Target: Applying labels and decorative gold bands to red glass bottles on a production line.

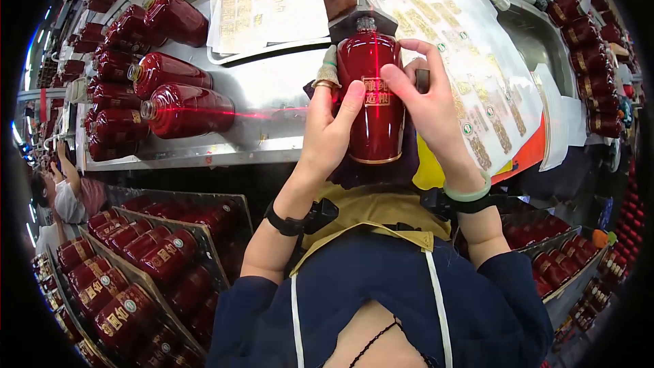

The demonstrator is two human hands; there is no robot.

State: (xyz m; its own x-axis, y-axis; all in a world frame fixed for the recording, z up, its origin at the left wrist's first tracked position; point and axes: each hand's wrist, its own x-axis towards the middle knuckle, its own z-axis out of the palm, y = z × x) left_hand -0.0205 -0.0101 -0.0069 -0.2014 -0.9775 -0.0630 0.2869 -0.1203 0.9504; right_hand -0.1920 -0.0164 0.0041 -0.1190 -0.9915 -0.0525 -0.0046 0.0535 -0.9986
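A glossy dark red glass bottle (371, 126) lies in front of me, its clear neck (366, 24) pointing away against a dark metal holder (385, 20). A gold decal (376, 91) sits on its upper face, crossed by red laser lines. My left hand (330, 109) grips the bottle's left side, thumb on top near the decal; a pale cover wraps one or more of its fingers. On the right side, my right hand (426, 88) has its thumb pressed at the decal's edge and its index finger curved to the bottle's shoulder. Its other fingers are partly hidden.
Sheets of gold decals (443, 34) cover the right of the metal table (266, 143); more lie on a white tray (225, 54). Several red bottles (187, 110) lie at left. Crates of decorated bottles (163, 232) stand below on both sides. Another person (75, 187) is at far left.
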